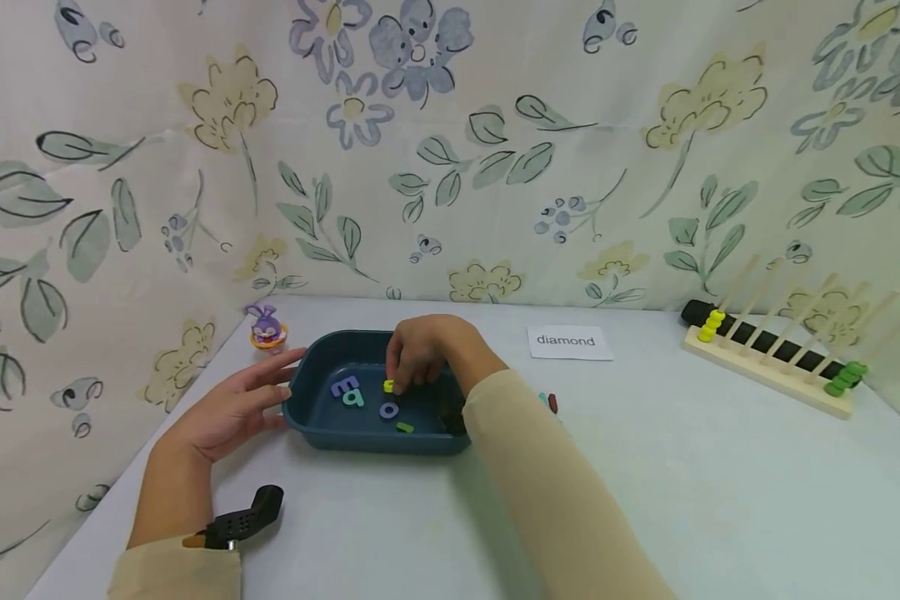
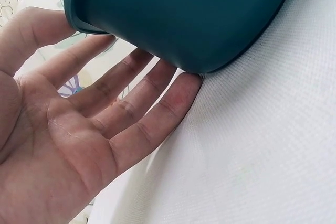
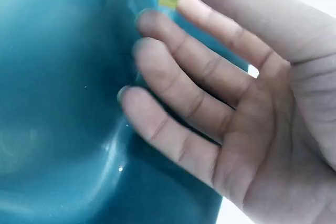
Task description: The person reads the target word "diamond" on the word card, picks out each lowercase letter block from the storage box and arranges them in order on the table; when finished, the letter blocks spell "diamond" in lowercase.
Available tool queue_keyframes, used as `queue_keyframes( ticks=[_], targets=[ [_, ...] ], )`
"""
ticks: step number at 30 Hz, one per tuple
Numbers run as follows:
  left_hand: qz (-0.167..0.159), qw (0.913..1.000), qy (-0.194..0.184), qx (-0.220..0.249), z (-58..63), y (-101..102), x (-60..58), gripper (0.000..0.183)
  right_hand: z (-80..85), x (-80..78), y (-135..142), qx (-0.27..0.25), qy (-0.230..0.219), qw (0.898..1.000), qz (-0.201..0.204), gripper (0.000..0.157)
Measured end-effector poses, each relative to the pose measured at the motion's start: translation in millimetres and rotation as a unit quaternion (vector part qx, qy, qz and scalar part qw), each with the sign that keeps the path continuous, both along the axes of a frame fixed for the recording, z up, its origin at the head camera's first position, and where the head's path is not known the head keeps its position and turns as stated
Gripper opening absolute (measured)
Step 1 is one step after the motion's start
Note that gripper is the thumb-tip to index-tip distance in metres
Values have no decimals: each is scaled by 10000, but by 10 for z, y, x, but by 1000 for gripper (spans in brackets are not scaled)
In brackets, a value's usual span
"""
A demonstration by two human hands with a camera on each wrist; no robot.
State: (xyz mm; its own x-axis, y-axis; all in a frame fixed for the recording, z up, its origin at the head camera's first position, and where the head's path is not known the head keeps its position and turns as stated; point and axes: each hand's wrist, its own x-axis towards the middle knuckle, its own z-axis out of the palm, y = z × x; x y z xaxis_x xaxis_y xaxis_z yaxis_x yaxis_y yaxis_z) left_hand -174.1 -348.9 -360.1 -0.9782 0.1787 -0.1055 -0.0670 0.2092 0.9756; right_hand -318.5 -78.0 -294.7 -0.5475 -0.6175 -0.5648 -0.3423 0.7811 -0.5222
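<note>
Right hand (image 1: 423,346): inside the tray; thumb and index finger pinch the yellow piece, the other three fingers bent loosely and holding nothing.
Yellow piece (image 1: 388,387): within the tray, at the right fingertips; shape mostly hidden; contact with the tray floor cannot be determined.
Pinch fault: the yellow piece could twist or drop; probable cause, a fingertip-only hold on a small part.
Left hand (image 1: 232,408): at the tray's left end; fingers nearly straight and spread, touching the outer wall, thumb at the rim; no wrapped grip.
Tray (image 1: 375,442): on the white tabletop; could pivot or slide if the right forearm bears on its right side, as the left hand braces one end only.
Loose letters: purple "m" (image 1: 346,386), teal letter (image 1: 353,398), purple ring (image 1: 388,410) and green piece (image 1: 405,427) lie near the right hand; a sideways sweep of its free fingers could scatter them.
Small pieces (image 1: 552,403): outside the tray, just beside the right sleeve (image 1: 540,467), partly hidden; the sleeve could drag them during arm travel.
"diamond" card (image 1: 570,342): flat, right of the tray; a wide arm swing could displace it.
Purple figure (image 1: 267,327): just beyond the left fingers; a forward slip of that hand could topple it.
</note>
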Motion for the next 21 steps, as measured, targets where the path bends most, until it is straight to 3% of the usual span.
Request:
queue_keyframes(
  ticks=[6, 12, 21],
  targets=[
    [-48, 10000, 42, -10, 19, 2, 12, 64, 85, 5, 39, -357, 59, 9993, 71, 10],
    [-10, 10000, 42, -7, 5, -1, 16, 63, 123, 42, 76, -681, 32, 9974, 251, 34],
    [-24, 10000, 21, -26, -1, 2, 15, 64, 193, 100, 124, -1063, 190, 9936, 321, 21]
  ],
)
